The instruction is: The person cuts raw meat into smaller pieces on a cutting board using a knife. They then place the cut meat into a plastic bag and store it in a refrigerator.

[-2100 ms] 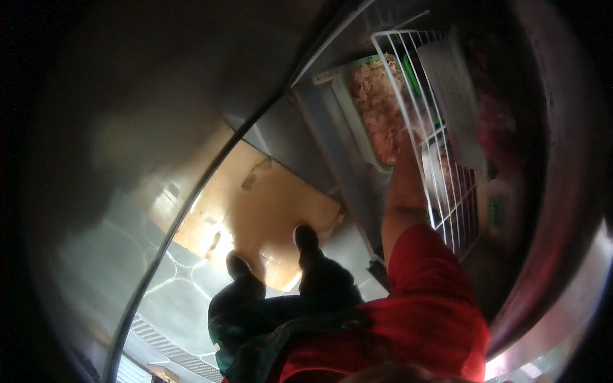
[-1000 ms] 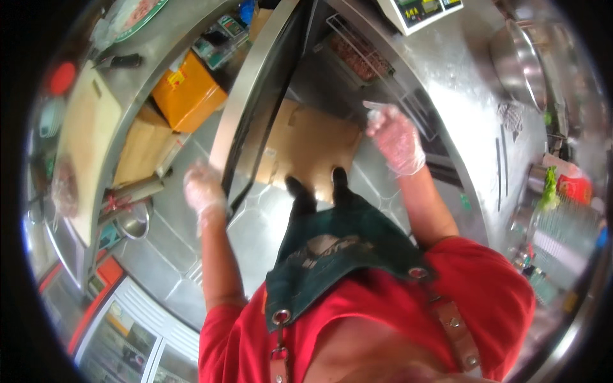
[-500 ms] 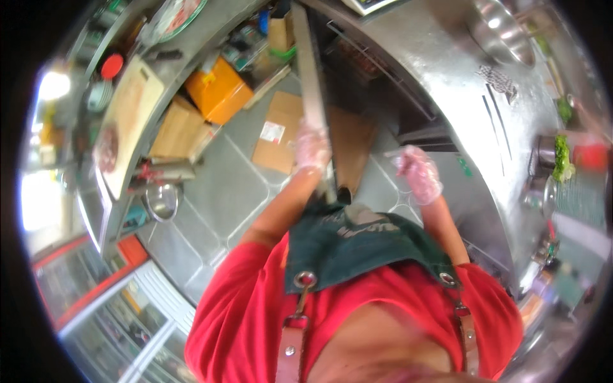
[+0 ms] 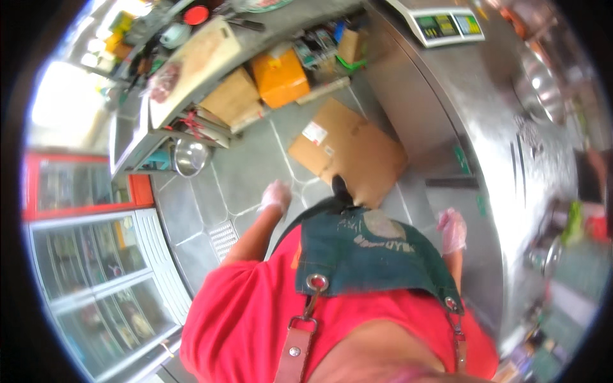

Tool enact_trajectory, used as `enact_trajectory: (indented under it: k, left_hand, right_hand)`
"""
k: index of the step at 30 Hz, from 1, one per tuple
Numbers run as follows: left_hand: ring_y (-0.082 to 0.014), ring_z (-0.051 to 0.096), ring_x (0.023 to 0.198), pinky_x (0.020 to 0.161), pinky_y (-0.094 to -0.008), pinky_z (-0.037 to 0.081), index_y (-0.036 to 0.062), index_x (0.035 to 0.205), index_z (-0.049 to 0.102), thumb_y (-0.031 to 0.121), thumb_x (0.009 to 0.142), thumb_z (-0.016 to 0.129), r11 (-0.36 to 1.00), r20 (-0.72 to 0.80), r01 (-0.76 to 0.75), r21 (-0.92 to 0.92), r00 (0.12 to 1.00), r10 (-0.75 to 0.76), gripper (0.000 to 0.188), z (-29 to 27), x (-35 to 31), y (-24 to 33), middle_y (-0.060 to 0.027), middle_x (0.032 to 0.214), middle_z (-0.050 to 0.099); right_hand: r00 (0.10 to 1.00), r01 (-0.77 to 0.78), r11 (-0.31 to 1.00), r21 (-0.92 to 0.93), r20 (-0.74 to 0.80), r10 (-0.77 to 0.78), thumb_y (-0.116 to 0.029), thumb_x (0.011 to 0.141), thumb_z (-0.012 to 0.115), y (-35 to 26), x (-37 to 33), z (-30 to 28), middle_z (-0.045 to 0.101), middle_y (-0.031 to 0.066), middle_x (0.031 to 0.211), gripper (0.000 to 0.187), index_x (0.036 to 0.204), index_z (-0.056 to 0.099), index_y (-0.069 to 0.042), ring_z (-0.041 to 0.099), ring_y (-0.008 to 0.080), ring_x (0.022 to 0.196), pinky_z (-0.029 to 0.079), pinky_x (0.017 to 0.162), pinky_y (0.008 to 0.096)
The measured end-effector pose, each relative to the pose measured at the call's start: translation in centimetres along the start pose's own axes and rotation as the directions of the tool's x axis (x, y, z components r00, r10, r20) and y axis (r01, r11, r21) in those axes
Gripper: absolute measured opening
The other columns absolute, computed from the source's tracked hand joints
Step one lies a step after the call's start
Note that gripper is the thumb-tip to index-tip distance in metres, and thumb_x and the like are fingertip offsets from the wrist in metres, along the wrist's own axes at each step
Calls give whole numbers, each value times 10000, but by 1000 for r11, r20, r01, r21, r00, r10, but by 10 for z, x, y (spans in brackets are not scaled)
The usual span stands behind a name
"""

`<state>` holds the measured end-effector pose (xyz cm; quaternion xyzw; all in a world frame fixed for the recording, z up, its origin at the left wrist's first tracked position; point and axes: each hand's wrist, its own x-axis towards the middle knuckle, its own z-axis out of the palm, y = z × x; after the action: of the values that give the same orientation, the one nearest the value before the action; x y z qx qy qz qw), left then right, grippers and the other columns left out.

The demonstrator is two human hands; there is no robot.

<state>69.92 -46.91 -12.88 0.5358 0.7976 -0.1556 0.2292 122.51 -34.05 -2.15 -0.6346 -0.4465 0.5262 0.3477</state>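
Observation:
My left hand, in a clear plastic glove, hangs over the grey tiled floor and touches nothing. Its fingers are a little blurred but look loosely apart. My right hand, gloved the same way, is beside the front of the steel under-counter cabinet. Its fingers are curled in, and whatever they may hold is hidden. The cabinet door stands closed. On the floor ahead of me lies a flattened cardboard sheet with a white label, and the dark tip of my shoe is at its near edge.
The steel counter on the right carries a scale and a metal bowl. At left are a cutting board with meat, an orange box, a steel bowl and a glass-door fridge.
The cabinet door that my left hand gripped has swung shut. That hand has let go and moved left and back toward me. My right hand has lowered, and my view has turned left.

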Motion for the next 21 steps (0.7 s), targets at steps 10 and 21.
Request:
enact_trajectory:
  k: [10, 21]
  left_hand:
    - [-417, 573, 1073, 926, -456, 446, -17, 1028, 648, 315, 923, 441, 681, 22, 518, -517, 803, -595, 405, 33, -108, -97, -278, 1083, 621]
    - [-393, 589, 1085, 955, -429, 450, 3, 1078, 660, 350, 913, 469, 698, 22, 426, -576, 861, -508, 429, 71, 25, -255, -250, 1094, 640]
  right_hand:
    - [970, -94, 982, 162, 238, 53, -193, 908, 533, -57, 81, 117, 536, 30, 629, 201, 753, 561, -69, 500, 115, 537, 421, 481, 255]
    - [925, -71, 988, -135, 361, 115, -150, 889, 540, -78, 141, 314, 544, 36, 614, 172, 739, 563, -69, 501, 126, 506, 410, 452, 267]
